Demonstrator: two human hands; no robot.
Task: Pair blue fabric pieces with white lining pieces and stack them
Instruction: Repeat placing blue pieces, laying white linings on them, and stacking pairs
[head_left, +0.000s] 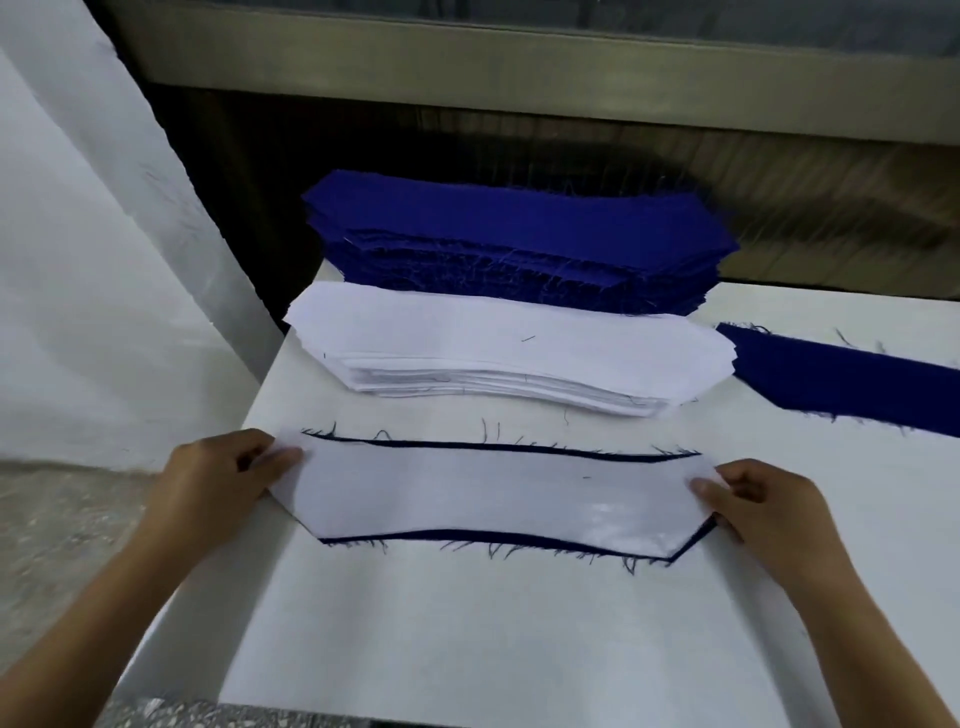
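Nearest, a smooth matte white table (467, 649) fills the view from 6 o'clock to the centre. At the centre lies a white lining (498, 499), a long band with a gentle curve and clipped, angled ends, its surface slightly glossy toward the right. It lies flat on a blue piece (457, 536) of the same shape, which shows only as thin dark rims along the near and far edges, with loose frayed threads sticking out. The left hand (223, 478) pinches the lining's end at 9 o'clock, thumb on top and fingers curled; the right hand (763, 504) pinches the end at 3 o'clock in the same way. Just beyond, toward 12 o'clock, sits a white stack (493, 343) of many thin lining layers, its edges fanned and a little uneven. Behind and touching it stands a taller blue stack (519, 234) of woven cloth, deep royal blue, with ragged, thready edges. At 2 o'clock a flat blue strip (841, 374) lies on the table and runs out of view. At 9 o'clock a pale sheet (78, 260) hangs beside the table above a speckled floor (52, 519). Farthest, at 12 o'clock, a dark streaked wall (779, 208) rises to a grey ledge (519, 57).
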